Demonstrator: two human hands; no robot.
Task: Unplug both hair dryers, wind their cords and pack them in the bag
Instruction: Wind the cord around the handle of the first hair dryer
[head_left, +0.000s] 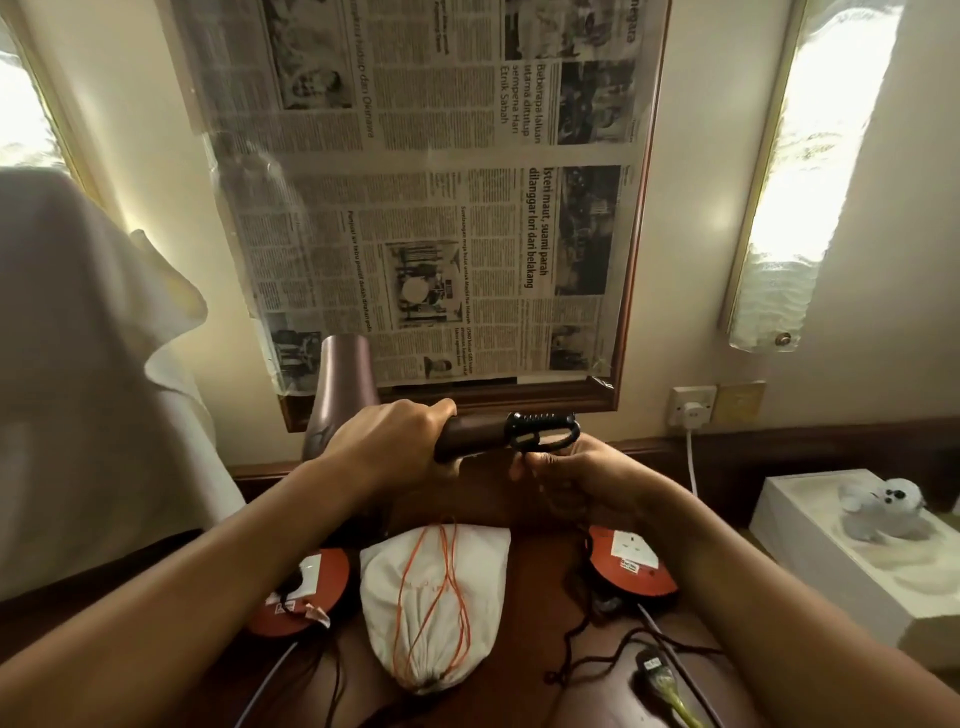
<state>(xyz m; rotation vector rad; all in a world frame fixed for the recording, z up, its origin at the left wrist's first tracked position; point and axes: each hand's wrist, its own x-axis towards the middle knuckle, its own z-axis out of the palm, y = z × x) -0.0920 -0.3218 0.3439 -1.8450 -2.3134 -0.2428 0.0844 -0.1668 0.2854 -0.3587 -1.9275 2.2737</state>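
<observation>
The left hand (387, 441) holds the brown plastic hair dryer (348, 410); at 3 o'clock the right hand (576, 475) pinches its dark cord (582, 631). Winding seems next.

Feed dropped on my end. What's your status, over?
Left hand grips hair dryer handle; right hand pinches its cord. White bag cinched on desk between orange reels.

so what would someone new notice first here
Probably the brown hair dryer held up mid-frame, left hand gripping its handle, right hand pinching the cord near its black loop. Behind it, a newspaper-covered frame fills the wall; below, a white drawstring bag lies between two orange cord reels.
</observation>
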